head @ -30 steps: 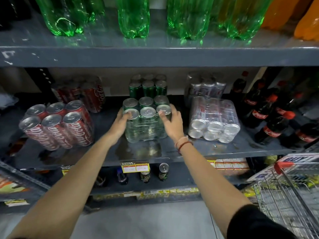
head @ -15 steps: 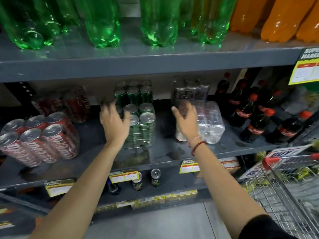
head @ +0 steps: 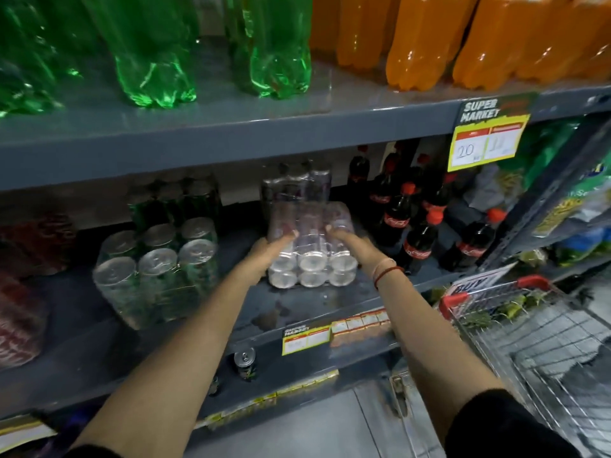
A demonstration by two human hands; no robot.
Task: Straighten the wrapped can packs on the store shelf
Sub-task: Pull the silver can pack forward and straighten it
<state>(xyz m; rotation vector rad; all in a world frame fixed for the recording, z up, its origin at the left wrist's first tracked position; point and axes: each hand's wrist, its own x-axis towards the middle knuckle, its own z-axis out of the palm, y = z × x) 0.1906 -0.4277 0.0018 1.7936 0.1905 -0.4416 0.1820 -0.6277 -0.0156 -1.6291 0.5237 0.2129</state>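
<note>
A shrink-wrapped pack of silver cans (head: 310, 246) lies on its side on the grey middle shelf (head: 330, 302), can ends facing me. My left hand (head: 267, 252) presses its left side and my right hand (head: 353, 242) its right side, fingers curled over the top. A second silver pack (head: 297, 186) stands behind it. To the left sits the wrapped green can pack (head: 158, 272), untouched, with another green pack (head: 178, 203) behind. A red can pack (head: 20, 319) is blurred at the far left.
Small cola bottles (head: 420, 233) stand right of the silver pack. Green and orange big bottles (head: 426, 41) fill the upper shelf. A wire shopping cart (head: 529, 342) stands at the lower right. Price tags (head: 305, 338) hang on the shelf edges; a single can (head: 244, 360) stands on the lower shelf.
Both hands left the green pack, moved right and took hold of the silver pack's sides. The view has swung to the right.
</note>
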